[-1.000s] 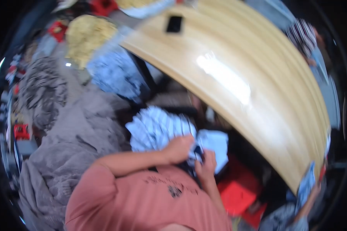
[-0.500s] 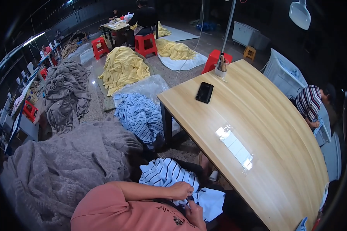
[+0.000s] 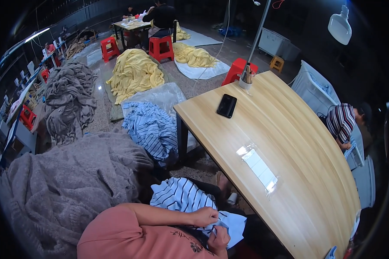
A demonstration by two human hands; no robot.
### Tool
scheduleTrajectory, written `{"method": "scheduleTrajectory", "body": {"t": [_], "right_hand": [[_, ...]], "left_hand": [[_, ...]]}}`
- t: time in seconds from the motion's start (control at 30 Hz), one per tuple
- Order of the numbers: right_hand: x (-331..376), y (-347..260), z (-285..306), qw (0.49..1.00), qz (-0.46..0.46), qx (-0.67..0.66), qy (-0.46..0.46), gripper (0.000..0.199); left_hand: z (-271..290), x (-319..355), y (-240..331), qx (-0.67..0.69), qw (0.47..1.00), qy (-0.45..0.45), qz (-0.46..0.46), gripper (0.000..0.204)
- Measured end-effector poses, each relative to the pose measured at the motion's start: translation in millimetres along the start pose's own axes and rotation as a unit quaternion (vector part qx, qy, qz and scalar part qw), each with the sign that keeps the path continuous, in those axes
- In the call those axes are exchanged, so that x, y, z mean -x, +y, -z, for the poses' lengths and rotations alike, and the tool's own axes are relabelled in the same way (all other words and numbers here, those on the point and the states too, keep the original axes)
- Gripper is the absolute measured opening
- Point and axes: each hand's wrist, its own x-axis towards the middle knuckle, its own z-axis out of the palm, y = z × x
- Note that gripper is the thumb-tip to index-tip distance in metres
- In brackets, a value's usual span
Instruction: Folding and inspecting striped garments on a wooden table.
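Across my lap lies a light-blue garment (image 3: 183, 194) with dark stripes, its plain pale part (image 3: 235, 224) spread out to the right. My left hand (image 3: 205, 216) is closed on the cloth where the striped and plain parts meet. Just below and to the right, my right hand (image 3: 219, 238) pinches the same garment with bent fingers. The two hands are close together, a small gap between them. The fingertips are partly hidden, and whether a small item is held along with the cloth does not show.
On my right stands a wooden table (image 3: 285, 142) with a black phone (image 3: 226, 105) and a pen cup (image 3: 246, 80). Grey knitwear (image 3: 73, 177) is heaped to my left. Striped blue clothes (image 3: 151, 129) and yellow clothes (image 3: 136, 73) lie in piles ahead. A person (image 3: 342, 121) bends over a bin at right.
My hands have shifted slightly along the garment, the left now higher on the pale cloth. The whole view has moved a little, so the surroundings sit further left.
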Motion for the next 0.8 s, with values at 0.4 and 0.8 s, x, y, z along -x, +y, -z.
{"method": "scheduleTrajectory", "body": {"t": [0.4,0.8], "right_hand": [[-1.4,-2.3,-3.1,0.999,0.025,0.004,-0.029,0.021],[-1.5,-4.8,-1.2,0.998,-0.005,-0.036,-0.044,0.019]], "left_hand": [[-3.7,11.3,-20.8,0.071,0.995,-0.021,0.072,0.015],[-4.9,14.3,-19.7,0.155,0.982,-0.048,0.098,0.014]]}}
